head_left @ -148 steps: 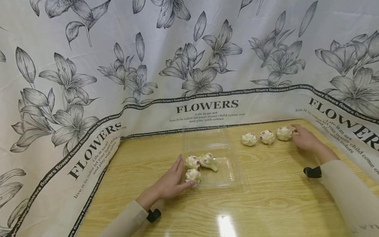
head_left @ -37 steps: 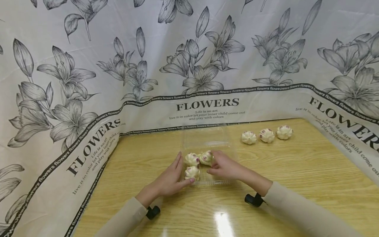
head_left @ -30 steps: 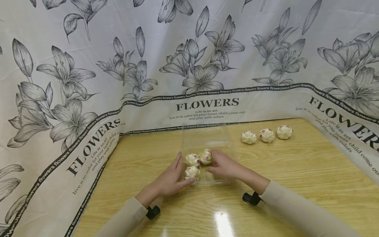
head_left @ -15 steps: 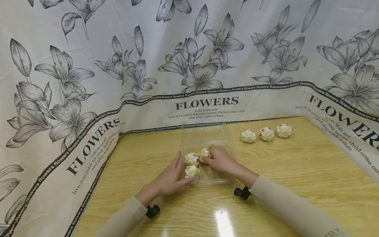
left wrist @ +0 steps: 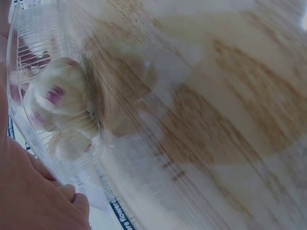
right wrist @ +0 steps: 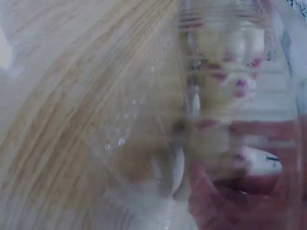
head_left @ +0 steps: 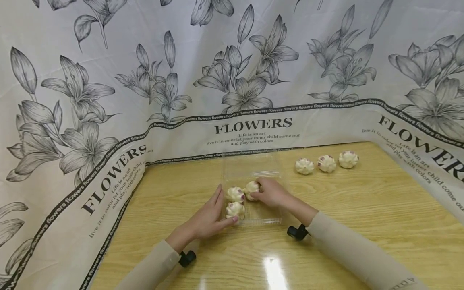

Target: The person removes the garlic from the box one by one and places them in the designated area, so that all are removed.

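A clear plastic container (head_left: pixel 266 215) lies on the table with its lid raised at the back. In its left half sit two whitish garlic bulbs with purple marks, a rear bulb (head_left: pixel 235 194) and a front bulb (head_left: pixel 235 211). My right hand (head_left: pixel 273 195) reaches inside and pinches a third garlic bulb (head_left: pixel 251 190), which sits beside the rear one. My left hand (head_left: pixel 206 219) rests against the container's left side, fingers straight and thumb at the front edge. Through the clear wall, the left wrist view shows a garlic bulb (left wrist: pixel 62 96); the right wrist view is blurred.
Three more garlic bulbs stand in a row at the back right: a left one (head_left: pixel 304 166), a middle one (head_left: pixel 327 163) and a right one (head_left: pixel 348 159). A flower-printed curtain (head_left: pixel 253 133) borders the wooden table (head_left: pixel 174 189) behind and at both sides.
My right hand has come from the row at the back right into the container and taken hold of the third bulb, whose stem has turned from front right. My left hand has stayed put.
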A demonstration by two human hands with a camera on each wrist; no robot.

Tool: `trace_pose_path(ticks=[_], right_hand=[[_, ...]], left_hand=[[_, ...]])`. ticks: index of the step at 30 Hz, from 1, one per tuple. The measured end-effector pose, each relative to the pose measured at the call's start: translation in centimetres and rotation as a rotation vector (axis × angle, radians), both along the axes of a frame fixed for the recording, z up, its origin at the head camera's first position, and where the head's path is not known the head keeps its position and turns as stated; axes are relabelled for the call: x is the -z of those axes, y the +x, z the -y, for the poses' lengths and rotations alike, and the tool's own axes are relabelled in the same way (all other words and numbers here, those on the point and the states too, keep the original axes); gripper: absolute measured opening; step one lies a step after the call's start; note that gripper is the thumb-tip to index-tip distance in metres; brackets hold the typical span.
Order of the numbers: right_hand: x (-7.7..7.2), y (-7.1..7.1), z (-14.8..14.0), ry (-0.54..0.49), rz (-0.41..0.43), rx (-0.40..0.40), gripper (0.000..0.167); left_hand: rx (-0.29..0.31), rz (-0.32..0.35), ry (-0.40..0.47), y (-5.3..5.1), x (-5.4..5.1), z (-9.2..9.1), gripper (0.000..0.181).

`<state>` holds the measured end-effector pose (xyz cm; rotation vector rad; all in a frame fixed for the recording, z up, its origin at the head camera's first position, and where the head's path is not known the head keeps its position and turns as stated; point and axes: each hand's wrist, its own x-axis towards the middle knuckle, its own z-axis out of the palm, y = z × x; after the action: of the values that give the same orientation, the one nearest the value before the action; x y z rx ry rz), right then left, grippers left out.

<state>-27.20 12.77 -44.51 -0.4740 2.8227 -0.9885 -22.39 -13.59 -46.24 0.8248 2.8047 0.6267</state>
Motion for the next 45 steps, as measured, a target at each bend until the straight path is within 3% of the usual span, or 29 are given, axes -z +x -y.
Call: trace_pose_path(ticks=[8,12,16,23,29,38,45], right_hand=[[-0.4,0.0,-1.3,0.033,-0.022,-0.114,0.054],[-0.7,0.3,-1.5,0.014,-0.048,-0.184,0.050],[-0.7,0.6,-1.6,-0.014,-0.014,-0.235,0.048],[-0.6,1.2,-1.5,-0.050,0.102,-0.202,0.059],[-0.7,1.4,-1.2,-0.036,0.087,-0.188,0.061],[-0.8,1.5,-1.2,-0.029,0.062,-0.174,0.047],[-1.2,1.8,-1.7,-0.025,0.081,-0.155,0.053]], left_hand=[[-0.008,0.012,-0.003,0.2,-0.2,-0.1,0.112],[-0.006,0.011,0.009,0.3,-0.3,-0.1,0.111],[-0.006,0.019,0.008,0.3,-0.4,-0.1,0.112],[-0.006,0.022,0.006,0.3,-0.4,-0.2,0.112],[-0.004,0.002,0.002,0.2,-0.2,-0.2,0.112],[-0.004,-0.011,-0.013,0.3,-0.3,-0.2,0.113],[-0.002,-0.013,-0.014,0.2,-0.2,-0.2,0.113]])
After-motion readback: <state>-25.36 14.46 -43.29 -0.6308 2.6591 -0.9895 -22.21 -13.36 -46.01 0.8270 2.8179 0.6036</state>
